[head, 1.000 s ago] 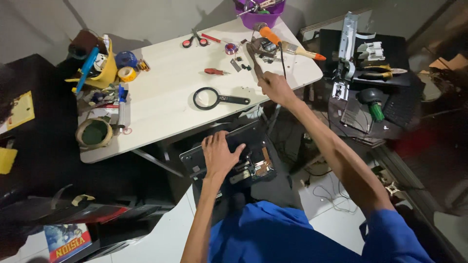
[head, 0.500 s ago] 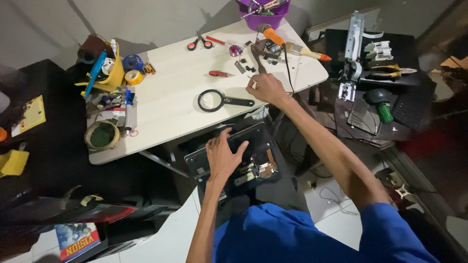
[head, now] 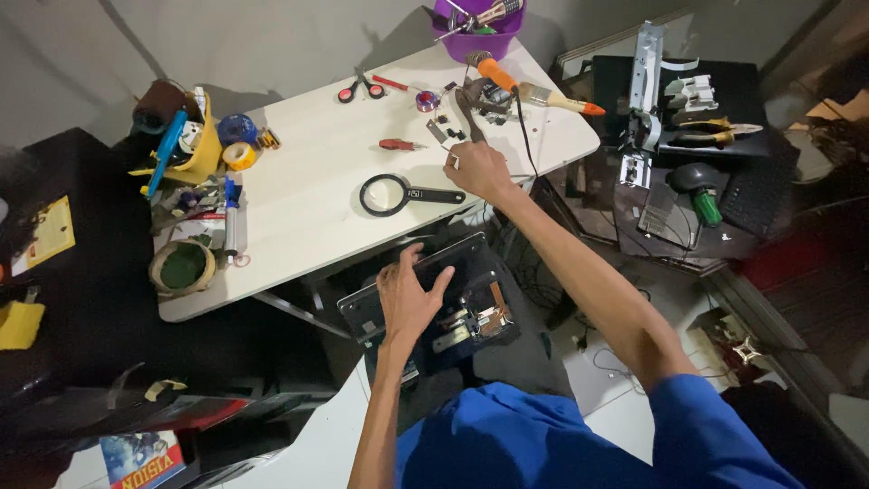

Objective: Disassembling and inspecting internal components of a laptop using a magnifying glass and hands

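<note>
Black opened device (head: 471,267) resting on the lap, below the front edge of the white desk (head: 299,226), with boards and metal parts exposed. Left hand (head: 409,299) laid flat on its top panel, fingers spread apart, pressing and not gripping. Right hand (head: 472,167) stretched far over the desk, fingers closed together around the handle of a dark tool (head: 468,113), near the small parts (head: 441,127) at the far side.

Probably most at risk: the device, kept in place only by a flat palm while the body leans forward; may slide off the lap toward the floor. Possible also to catch the black cable (head: 524,136) just beside the right hand and to drag along the things lying around it. Small parts close to the tool, easy to sweep off the desk. Exposed boards near the left hand, perhaps easy to scratch or bend.

Counted:
- 1 device
- 1 dark tool
- 1 magnifying glass (head: 385,195)
- 1 pair of red-handled scissors (head: 358,88)
- 1 red screwdriver (head: 398,144)
- 1 brush (head: 543,95) with a pale handle
- 1 purple bowl (head: 480,43) with tools inside
- 2 tape rolls: 1 yellow (head: 239,156), 1 blue (head: 237,129)

Number of small parts impossible to tell.
</note>
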